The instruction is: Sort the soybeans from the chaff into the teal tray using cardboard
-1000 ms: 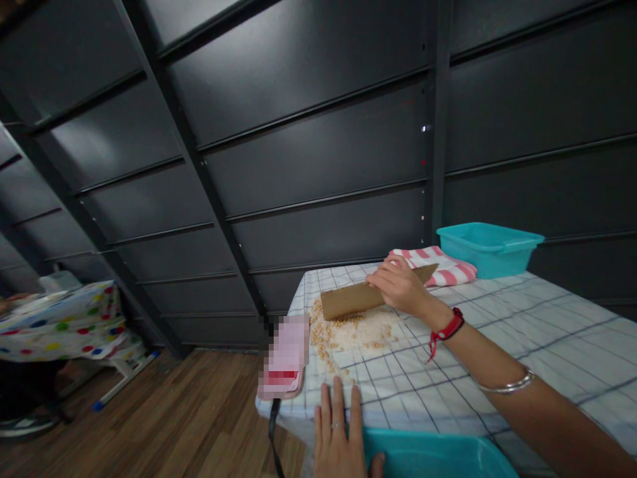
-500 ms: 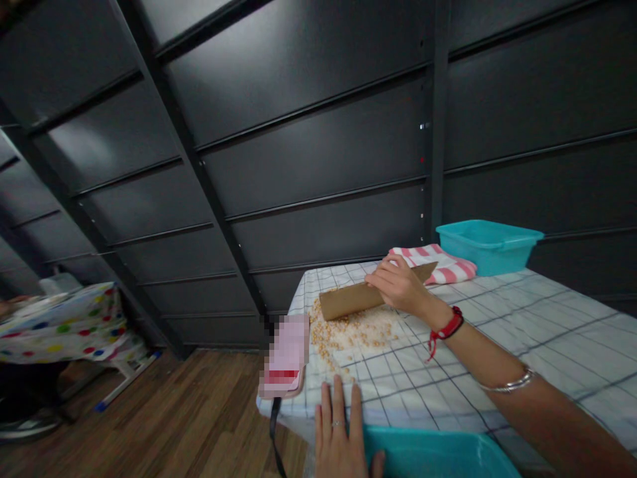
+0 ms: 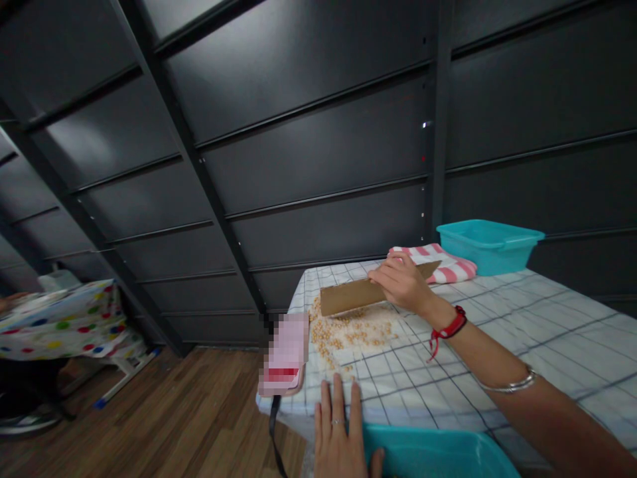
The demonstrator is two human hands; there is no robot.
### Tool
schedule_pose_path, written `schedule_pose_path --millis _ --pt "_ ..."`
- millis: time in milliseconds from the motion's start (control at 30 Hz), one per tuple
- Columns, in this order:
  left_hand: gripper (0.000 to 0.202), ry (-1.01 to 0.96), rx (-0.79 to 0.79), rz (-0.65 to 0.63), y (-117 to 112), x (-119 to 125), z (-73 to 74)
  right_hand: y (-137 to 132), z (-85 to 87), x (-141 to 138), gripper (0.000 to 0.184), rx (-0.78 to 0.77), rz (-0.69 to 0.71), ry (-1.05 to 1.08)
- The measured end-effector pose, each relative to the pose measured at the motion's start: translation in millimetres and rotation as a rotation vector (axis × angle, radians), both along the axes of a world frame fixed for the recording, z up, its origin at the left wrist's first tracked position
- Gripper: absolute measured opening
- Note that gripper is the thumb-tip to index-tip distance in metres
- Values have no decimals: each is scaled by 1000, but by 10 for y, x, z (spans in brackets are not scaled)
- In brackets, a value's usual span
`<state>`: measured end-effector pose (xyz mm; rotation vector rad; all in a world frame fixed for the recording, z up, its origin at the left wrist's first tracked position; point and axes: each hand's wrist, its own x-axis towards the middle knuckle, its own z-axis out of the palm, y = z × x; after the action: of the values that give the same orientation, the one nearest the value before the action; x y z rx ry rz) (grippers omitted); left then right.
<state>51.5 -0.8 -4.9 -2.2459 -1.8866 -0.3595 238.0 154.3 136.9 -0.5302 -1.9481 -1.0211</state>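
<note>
My right hand [image 3: 401, 282] grips the top edge of a brown piece of cardboard [image 3: 351, 297], which stands tilted on its long side over the table. In front of the cardboard, yellowish beans [image 3: 343, 335] lie scattered among finer pale grains [image 3: 375, 325]. My left hand [image 3: 341, 431] rests at the table's near edge, fingers stretched out, beside the left end of a turquoise basin [image 3: 428, 441]. Its thumb is by the basin's rim; whether it presses on the rim I cannot tell. The near basin is cut off by the bottom of the view.
A second turquoise basin [image 3: 490, 249] stands at the back right beside a folded pink-and-white striped cloth [image 3: 452, 269]. A pink phone-like thing [image 3: 286, 352], partly pixelated, lies at the left edge of the checked tablecloth [image 3: 502, 325]. Another table with a dotted cloth [image 3: 74, 322] stands far left.
The cardboard's lower edge has lifted slightly and its face has flattened out, showing more beans beneath. My right hand has shifted a little to the right. My left hand stays in place.
</note>
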Motion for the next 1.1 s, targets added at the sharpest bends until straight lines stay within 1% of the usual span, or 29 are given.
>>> schedule_pose_path --millis 100,267,433,533,667,800,900,1033,1100 --pt "72 0 -10 1 1 -4 -4 -22 18 0 23 7 18 -29" --pt "74 -20 -6 -44 36 -80 -72 -78 85 44 21 28 34 -15" --pt "75 -30 -32 -94 65 -155 -124 -99 75 -5 21 29 40 -21" --pt "74 -26 -18 -112 52 -148 -110 -123 67 -74 21 27 53 -56" --pt "74 -20 32 -51 3 -90 -34 -206 105 -157 19 15 67 -103" --pt "73 -16 40 -33 -35 -76 26 -338 132 -191 19 -1 91 -149" --pt "74 -18 53 -37 -43 -114 19 -434 122 -166 19 2 104 -155" --pt "76 -11 62 -97 -42 -183 -26 -494 115 -129 16 21 101 -141" --pt "79 9 76 -78 -40 -212 -42 -496 116 -141 15 26 92 -141"
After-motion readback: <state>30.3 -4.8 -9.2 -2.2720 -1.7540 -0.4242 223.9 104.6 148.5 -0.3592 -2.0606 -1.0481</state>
